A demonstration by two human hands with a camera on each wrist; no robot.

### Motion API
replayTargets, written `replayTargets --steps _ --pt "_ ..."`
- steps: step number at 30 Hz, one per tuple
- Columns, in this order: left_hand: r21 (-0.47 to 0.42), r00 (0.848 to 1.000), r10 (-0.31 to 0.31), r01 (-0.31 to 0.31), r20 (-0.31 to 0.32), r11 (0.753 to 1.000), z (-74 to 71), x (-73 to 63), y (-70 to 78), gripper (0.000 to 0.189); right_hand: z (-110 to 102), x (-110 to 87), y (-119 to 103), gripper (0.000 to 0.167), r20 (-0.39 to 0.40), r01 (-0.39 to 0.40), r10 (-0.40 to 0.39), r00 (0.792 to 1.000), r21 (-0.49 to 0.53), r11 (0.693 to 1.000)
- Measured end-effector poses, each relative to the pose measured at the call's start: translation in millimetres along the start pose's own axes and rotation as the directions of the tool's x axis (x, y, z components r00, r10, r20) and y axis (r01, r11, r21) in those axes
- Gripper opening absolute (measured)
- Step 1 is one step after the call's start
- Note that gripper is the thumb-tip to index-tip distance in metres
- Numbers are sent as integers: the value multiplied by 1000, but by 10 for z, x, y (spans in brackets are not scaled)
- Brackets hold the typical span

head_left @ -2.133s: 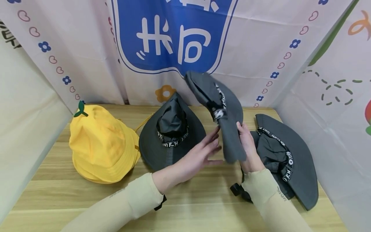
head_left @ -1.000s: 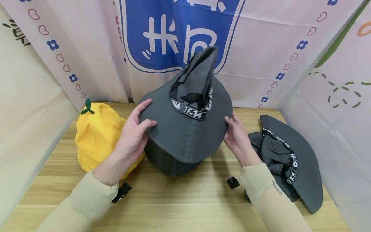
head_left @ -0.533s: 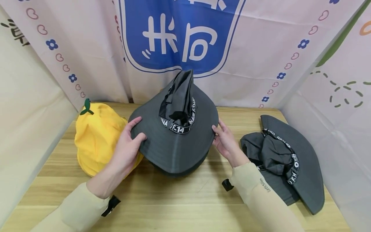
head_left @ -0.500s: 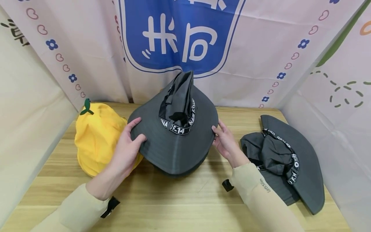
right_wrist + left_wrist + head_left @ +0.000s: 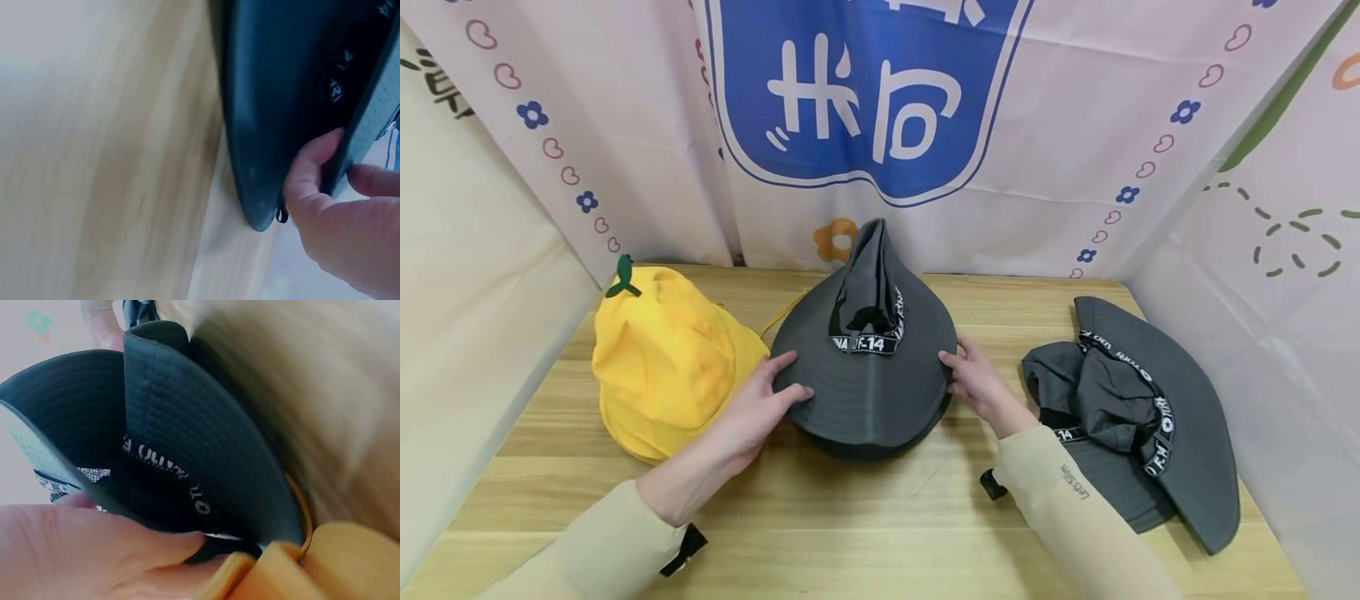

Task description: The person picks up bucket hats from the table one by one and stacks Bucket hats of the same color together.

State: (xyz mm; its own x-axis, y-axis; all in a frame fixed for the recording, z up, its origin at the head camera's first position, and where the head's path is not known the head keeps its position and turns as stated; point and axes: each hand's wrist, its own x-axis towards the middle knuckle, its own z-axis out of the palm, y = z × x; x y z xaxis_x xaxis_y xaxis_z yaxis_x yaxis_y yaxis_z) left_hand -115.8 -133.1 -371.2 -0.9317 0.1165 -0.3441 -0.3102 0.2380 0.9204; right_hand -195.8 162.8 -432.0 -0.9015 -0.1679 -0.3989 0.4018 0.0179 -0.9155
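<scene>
A dark grey wide-brimmed bucket hat (image 5: 895, 396) with a white-lettered band sits over a second grey bucket hat (image 5: 861, 452) at mid-table, its crown standing in a tall fold. In the head view only a strip of the lower hat's brim shows. My left hand (image 5: 748, 421) pinches the upper brim's left side, thumb on top; my right hand (image 5: 981, 385) pinches the right side. Both wrist views show a gap between the upper brim (image 5: 375, 94) and the lower hat's brim (image 5: 194, 419), which lies by the table.
A yellow bucket hat (image 5: 662, 367) with a green sprout stands left, close to my left forearm. Another grey bucket hat (image 5: 1187, 417) lies folded on the right, partly behind my right sleeve. A printed curtain (image 5: 1030, 150) closes off the wooden table's (image 5: 865, 533) back.
Both hands turned the grey hat brim-down from its sideways pose, brought it over the middle hat and lowered it. My left hand moved from beside the hat to its left brim.
</scene>
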Motion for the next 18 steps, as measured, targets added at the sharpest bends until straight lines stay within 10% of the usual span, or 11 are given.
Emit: replayTargets --steps 8,18 --pt "21 993 -114 114 20 993 107 173 -113 82 35 33 44 71 -32 48 -61 998 -313 949" --pt "105 989 -150 148 9 983 278 325 -244 84 64 -12 52 67 -78 44 -149 986 -736 676"
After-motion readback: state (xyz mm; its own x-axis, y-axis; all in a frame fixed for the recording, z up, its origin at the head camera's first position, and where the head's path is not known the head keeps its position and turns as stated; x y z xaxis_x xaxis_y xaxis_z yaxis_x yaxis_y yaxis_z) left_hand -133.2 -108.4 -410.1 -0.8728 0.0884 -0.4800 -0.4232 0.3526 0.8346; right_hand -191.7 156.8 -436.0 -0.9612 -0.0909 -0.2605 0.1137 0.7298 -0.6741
